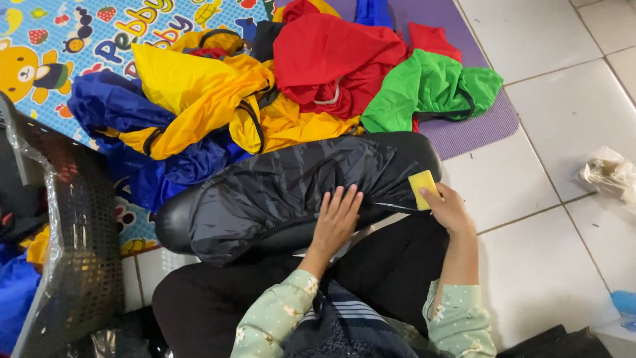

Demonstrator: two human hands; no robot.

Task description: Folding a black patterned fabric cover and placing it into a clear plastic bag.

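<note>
A heap of slick, crumpled fabric covers (pixel 252 93) in yellow, blue, red and green fills the printed play mat (pixel 59 40) and purple mat (pixel 477 126) on the white tiled floor (pixel 563 119). In front, across the person's lap, lies a smooth black oblong cushion (pixel 165 222) with a thin, wrinkled black cover (pixel 278 189) pulled over it. The left hand (pixel 336 222) presses flat, open, on that cover. The right hand (pixel 449 209) has its grip closed on a small yellow rectangular block (pixel 423 187) at the cushion's edge. A dark mesh basket (pixel 86 252) stands left.

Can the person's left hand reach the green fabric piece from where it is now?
Probably yes. The left hand lies flat on the black fabric; the green fabric piece lies uncovered beyond it, nothing between.
</note>
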